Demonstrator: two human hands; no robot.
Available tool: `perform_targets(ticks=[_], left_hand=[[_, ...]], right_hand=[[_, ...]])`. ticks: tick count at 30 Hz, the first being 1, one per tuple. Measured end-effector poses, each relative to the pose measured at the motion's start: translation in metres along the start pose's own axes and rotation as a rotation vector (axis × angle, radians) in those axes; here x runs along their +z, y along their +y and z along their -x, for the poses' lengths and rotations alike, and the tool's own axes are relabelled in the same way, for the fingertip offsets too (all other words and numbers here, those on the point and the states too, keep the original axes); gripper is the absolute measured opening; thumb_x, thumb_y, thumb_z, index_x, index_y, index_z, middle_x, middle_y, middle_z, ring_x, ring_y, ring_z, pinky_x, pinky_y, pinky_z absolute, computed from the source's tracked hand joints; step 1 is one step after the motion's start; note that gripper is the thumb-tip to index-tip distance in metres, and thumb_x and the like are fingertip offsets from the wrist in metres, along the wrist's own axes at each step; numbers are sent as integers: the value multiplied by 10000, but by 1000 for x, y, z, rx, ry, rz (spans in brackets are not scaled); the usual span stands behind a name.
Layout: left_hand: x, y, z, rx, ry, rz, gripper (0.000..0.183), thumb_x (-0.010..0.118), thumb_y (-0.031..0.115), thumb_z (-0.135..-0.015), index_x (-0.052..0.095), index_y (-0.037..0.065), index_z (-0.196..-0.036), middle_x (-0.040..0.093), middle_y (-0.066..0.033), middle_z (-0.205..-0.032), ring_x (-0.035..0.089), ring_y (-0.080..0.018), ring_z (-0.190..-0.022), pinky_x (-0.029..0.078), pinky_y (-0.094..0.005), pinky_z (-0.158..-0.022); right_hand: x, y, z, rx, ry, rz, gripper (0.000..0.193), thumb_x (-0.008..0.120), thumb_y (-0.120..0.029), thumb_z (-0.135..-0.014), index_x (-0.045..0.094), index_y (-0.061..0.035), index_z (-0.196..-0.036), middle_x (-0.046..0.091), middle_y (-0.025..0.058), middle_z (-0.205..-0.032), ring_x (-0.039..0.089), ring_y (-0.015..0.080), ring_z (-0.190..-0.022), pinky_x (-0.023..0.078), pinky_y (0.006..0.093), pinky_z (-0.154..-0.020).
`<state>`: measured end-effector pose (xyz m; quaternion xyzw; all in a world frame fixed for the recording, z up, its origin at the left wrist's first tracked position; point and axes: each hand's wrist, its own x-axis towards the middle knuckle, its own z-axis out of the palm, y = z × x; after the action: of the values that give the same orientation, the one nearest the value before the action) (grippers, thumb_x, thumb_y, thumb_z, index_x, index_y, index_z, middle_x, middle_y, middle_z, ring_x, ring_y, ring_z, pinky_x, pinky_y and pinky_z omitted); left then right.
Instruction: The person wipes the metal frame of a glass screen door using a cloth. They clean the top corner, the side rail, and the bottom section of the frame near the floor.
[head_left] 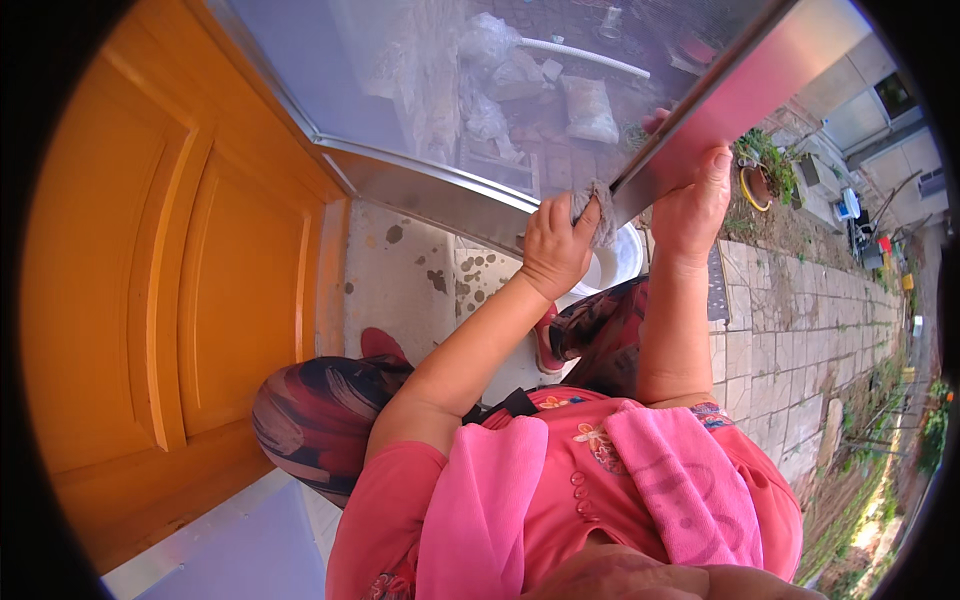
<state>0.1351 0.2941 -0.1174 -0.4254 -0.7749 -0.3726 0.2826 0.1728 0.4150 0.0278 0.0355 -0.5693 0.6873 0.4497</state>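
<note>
My left hand [560, 240] is closed around a crumpled grey cloth [597, 212] and presses it at the lower corner of a glass door. The door's metal frame [690, 140] runs up to the right from that corner. My right hand [692, 205] grips the frame's outer edge, its thumb on the near face and fingertips showing past the far side. Wet-looking smears mark the glass pane [420, 90]. Below the cloth, partly hidden by my hand and the frame, stands a white bucket [622, 258].
An orange panelled wooden door [170, 260] stands at left. Dark wet spots dot the pale floor [395, 290] near my red shoes. Plastic bags [590, 108] and a white pipe [585, 57] show through the glass. Outside at right lie paving [800, 330] and a potted plant [765, 170].
</note>
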Motion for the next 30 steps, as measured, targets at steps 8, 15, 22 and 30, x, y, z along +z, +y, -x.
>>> perform_targets(ticks=[8, 15, 22, 30], left_hand=[[-35, 30, -64, 216, 135, -116, 662, 720, 56, -674, 536, 85, -1309, 455, -259, -1214, 508, -442, -1036, 460, -521, -876], [-36, 31, -60, 170, -51, -245, 642, 726, 84, -692, 547, 117, -1307, 445, -260, -1242, 494, -449, -1053, 452, -522, -896], [-34, 29, -58, 145, -93, -250, 710, 723, 81, -697, 497, 110, -1369, 451, -263, -1227, 493, -455, -1060, 445, -521, -907], [-52, 37, -88, 211, -15, -255, 708, 709, 44, -694, 486, 91, -1363, 456, -272, -1223, 497, -452, -1048, 445, -516, -900]], right_hand=[[2, 1, 1, 33, -1, -135, 350, 530, -361, -1040, 599, -30, -1127, 635, 18, -1048, 547, 75, -956, 453, 240, -857], [-15, 1, -3, 109, -95, -91, 313, 546, -326, -1031, 609, -44, -1151, 582, -26, -1015, 500, 70, -968, 430, 238, -863], [-18, 11, -5, 109, -100, -55, 292, 561, -317, -1022, 607, -47, -1125, 578, -21, -988, 505, 72, -917, 445, 252, -828], [-16, 2, -2, 157, -122, -291, 361, 509, -350, -1045, 604, -28, -1180, 612, -8, -1056, 539, 77, -997, 450, 251, -899]])
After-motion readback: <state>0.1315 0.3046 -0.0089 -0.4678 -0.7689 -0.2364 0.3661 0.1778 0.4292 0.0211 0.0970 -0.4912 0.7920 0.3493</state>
